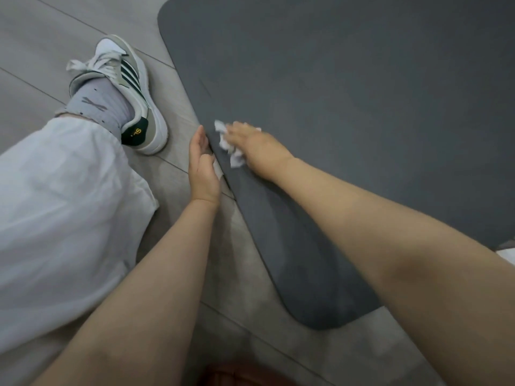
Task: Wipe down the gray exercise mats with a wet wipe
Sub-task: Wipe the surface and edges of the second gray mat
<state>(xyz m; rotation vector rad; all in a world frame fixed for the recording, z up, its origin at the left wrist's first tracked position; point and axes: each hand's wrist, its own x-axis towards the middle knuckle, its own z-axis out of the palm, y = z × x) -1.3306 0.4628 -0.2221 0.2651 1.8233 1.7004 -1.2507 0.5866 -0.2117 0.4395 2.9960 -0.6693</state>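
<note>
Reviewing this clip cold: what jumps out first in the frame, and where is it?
The dark gray mat fills the upper right, and the right hand presses a crumpled white wet wipe onto it near its left edge. The left hand rests against that edge, fingers straight. At left, a white sneaker with dark green stripes stands on the gray floor.

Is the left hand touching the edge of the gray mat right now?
Touching. The head view shows the left hand set edge-on against the side edge of the gray mat, no floor visible between them, while the right hand presses the wet wipe onto it.
</note>
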